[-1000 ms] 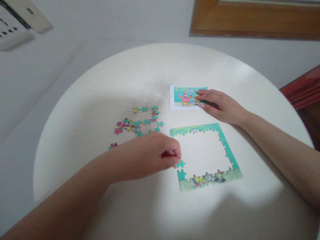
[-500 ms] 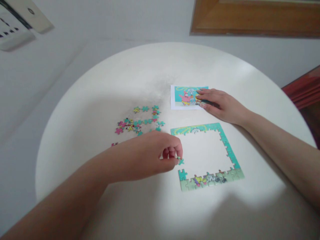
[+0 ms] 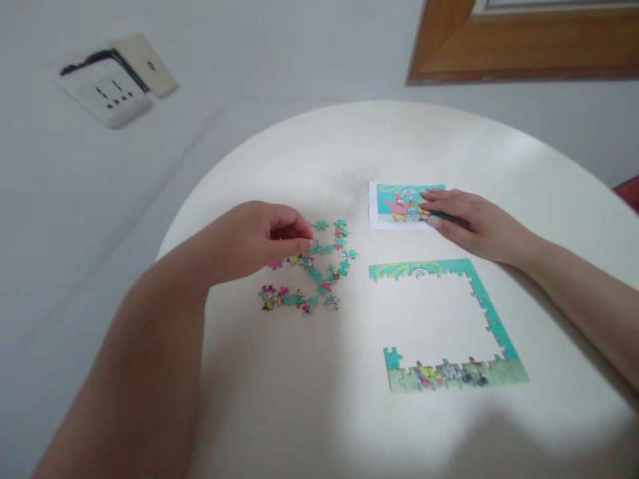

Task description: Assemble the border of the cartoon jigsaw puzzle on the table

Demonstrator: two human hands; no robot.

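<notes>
My left hand (image 3: pixel 264 241) is over the loose jigsaw puzzle pieces (image 3: pixel 323 288), thumb and forefinger pinched together. A teal puzzle piece (image 3: pixel 314 247) shows at its fingertips, partly covered by them. My right hand (image 3: pixel 464 216) lies with fingers stretched out on the right part of a printed picture card (image 3: pixel 394 207) with cartoon figures. Below the card is a partly joined puzzle border (image 3: pixel 483 303). Its top, right and bottom sides are joined. On the left side there is a gap above a teal piece at the lower corner.
Everything lies on a round white table (image 3: pixel 289 399) against a pale wall. A wall socket (image 3: pixel 107 93) is at the upper left. A wooden frame (image 3: pixel 524 50) runs along the upper right, and some red cloth (image 3: pixel 628 193) shows at the right edge.
My left hand has moved from the border's left side up and left to the loose pieces, carrying a teal piece away from the gap. My right hand stays on the card. The view has shifted left.
</notes>
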